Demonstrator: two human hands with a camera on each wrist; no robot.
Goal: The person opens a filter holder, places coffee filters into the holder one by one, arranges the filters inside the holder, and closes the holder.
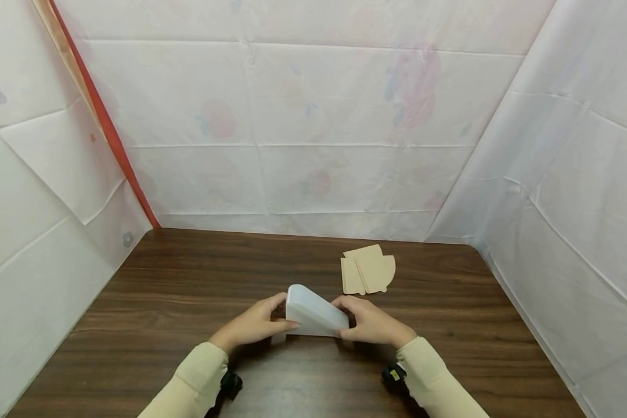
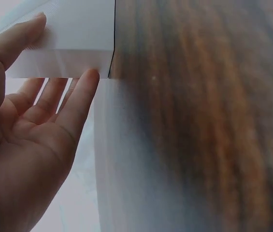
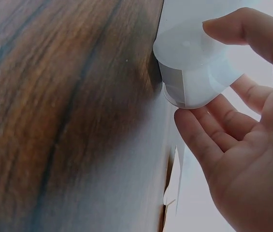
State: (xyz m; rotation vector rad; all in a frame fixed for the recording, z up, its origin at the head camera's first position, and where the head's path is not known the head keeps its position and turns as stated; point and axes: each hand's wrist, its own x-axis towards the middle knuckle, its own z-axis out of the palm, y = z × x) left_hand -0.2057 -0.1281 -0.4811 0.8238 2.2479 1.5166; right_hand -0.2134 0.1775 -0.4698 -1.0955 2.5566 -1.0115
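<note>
A white wedge-shaped box [image 1: 316, 316], taller at its left end, stands on the wooden table in front of me. My left hand [image 1: 258, 320] grips its tall end, with the thumb on the near face and the fingers at the end and behind. At the low end my right hand [image 1: 373, 322] holds it the same way, thumb in front and fingers around the far side. Seen from the right wrist, that end of the box [image 3: 194, 53] looks rounded and slightly translucent. Beyond the right hand lie several tan fan-shaped coffee filter papers [image 1: 374, 270] with small tabs, overlapping each other.
The dark wood-grain table [image 1: 198, 273] is bordered at the back by a white printed cloth [image 1: 303, 180]. More cloth hangs at both sides, with a red strip [image 1: 112, 136] down the left back corner. Black wrist cameras [image 1: 231, 385] sit under both sleeves.
</note>
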